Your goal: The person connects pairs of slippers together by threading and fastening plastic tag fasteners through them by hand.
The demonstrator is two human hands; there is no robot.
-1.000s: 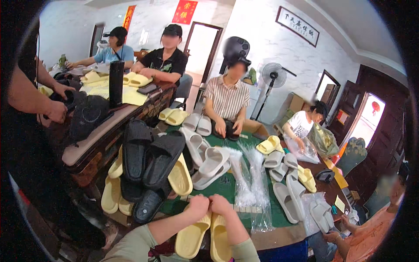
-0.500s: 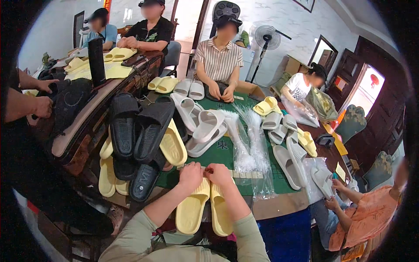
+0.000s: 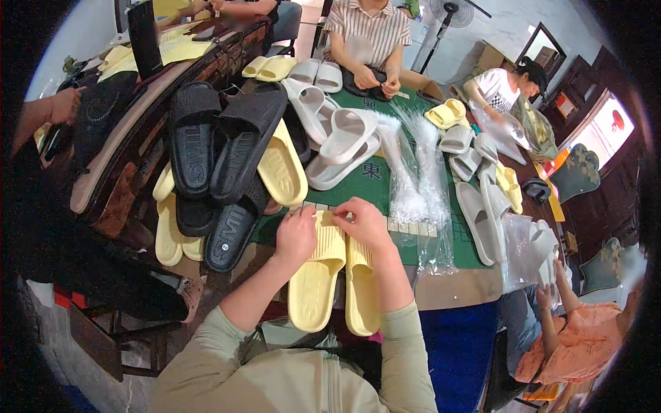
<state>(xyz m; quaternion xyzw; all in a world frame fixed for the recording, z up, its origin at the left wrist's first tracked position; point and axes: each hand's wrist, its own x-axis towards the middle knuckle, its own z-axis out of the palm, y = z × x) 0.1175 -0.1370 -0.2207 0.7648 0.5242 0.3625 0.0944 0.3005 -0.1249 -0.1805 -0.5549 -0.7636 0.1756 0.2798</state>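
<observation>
A pair of pale yellow slippers hangs at the table's near edge, toes away from me and soles side by side: the left slipper (image 3: 313,296) and the right slipper (image 3: 362,299). My left hand (image 3: 296,235) is closed at the toe of the left slipper, fingers curled against its edge. Just over the toes, my right hand (image 3: 363,224) is pinched, its wrist above the right slipper's strap. Whatever lies between its fingertips is too small to make out. Beyond the hands, bundles of thin white plastic strands (image 3: 411,203) lie in clear bags.
Black slippers (image 3: 237,165) are piled at the left over yellow slippers (image 3: 282,165). Grey slippers (image 3: 348,134) lie beyond on the green mat (image 3: 354,186), with more grey slippers (image 3: 475,213) at the right. Several people work around the table; one at the right handles a grey slipper (image 3: 544,248).
The view has tilted down, so the table sits higher in it. My hands have drawn slightly apart at the slippers' toes. The person at the right has raised the grey slipper.
</observation>
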